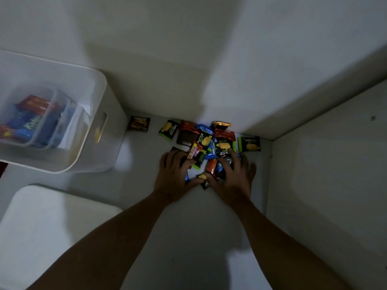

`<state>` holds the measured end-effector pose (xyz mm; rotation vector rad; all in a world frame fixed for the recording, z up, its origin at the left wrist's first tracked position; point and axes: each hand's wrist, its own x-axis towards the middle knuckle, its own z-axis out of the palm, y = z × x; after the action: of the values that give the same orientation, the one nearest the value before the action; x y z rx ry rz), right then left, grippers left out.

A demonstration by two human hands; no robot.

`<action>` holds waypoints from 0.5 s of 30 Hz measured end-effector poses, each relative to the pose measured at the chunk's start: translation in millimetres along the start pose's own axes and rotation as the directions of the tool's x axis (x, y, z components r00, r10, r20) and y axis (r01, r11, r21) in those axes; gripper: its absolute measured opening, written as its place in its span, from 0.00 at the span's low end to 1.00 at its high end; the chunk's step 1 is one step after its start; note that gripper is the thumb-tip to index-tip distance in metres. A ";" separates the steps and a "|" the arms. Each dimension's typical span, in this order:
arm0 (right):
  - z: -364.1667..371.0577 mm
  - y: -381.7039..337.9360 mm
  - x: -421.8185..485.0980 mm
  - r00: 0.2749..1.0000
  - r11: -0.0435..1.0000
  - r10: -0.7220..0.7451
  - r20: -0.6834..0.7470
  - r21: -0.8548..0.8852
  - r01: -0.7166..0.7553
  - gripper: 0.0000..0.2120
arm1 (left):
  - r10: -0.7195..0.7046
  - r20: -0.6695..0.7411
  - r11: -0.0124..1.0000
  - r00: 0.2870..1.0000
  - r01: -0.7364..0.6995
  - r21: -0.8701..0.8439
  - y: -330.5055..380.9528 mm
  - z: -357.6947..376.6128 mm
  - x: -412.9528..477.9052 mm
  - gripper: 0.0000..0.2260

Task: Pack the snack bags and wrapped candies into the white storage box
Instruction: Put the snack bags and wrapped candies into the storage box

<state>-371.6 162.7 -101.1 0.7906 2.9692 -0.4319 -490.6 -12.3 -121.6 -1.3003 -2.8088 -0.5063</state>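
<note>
Down in the corner where a pale floor (146,206) meets two white walls (209,49), the head camera shows a loose pile of small, glossy snack packets (206,141) in black, green, red, blue and purple, lying on the floor against the back wall. Both bare forearms reach forward to it. The left hand (173,176) rests on the pile's near-left edge with its fingers bent over a purple and yellow packet (193,150); whether it actually grips anything cannot be told. The right hand (235,178) lies over the near-right part with its fingers splayed across blue wrappers and a black packet with a yellow picture (223,146). The two thumbs meet at a small black and yellow packet (204,181) at the front of the pile.

Apart from the pile lie three strays: a brown square packet (139,123) to the left, a black packet with green edges (168,129) between it and the pile, and a similar black and green packet (249,144) to the right.

Well to the left stands the white plastic storage box (100,84) with a slot handle, open on top. Inside it sit clear plastic inner tubs (62,105) already holding red and blue packets (31,120). Near the box, lower left, lies a flat white rounded lid (52,222).
</note>
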 end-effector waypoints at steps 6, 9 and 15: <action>-6.3 -3.4 4.9 0.989 0.991 -0.136 0.065 0.006 0.136 0.50 | -0.001 0.096 1.000 0.995 -0.001 0.025 0.8 -3.9 2.1 0.22; -9.3 -3.3 7.4 0.975 0.975 -0.221 0.030 0.014 0.220 0.41 | 0.031 0.054 0.998 0.998 -0.034 0.058 1.4 -2.5 0.8 0.18; 5.6 10.5 5.9 0.981 0.981 -0.194 -0.006 0.024 0.194 0.25 | 0.087 0.014 0.991 0.996 -0.088 0.096 2.1 -1.1 1.8 0.23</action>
<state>-371.8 172.8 -109.9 0.5049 3.0628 -0.4758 -490.4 -10.0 -119.7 -1.4028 -2.7304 -0.3576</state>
